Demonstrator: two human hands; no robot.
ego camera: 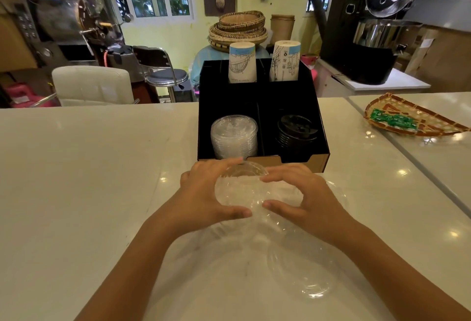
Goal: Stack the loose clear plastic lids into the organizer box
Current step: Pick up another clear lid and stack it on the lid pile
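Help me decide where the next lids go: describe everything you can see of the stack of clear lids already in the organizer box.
The stack of clear lids stands upright in the front left compartment of the black organizer box. The lids look like thin transparent plastic, round, nested closely, ribbed edges showing down the side. The stack stays below the box walls. It appears to stand close to the divider, beyond which black lids sit. No hand touches it.

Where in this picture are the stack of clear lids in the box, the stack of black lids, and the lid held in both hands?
stack of clear lids (234, 137): head view, side of the stack.
stack of black lids (297, 132): head view, top lid.
held clear lid (242, 190): head view, its middle, between the hands.
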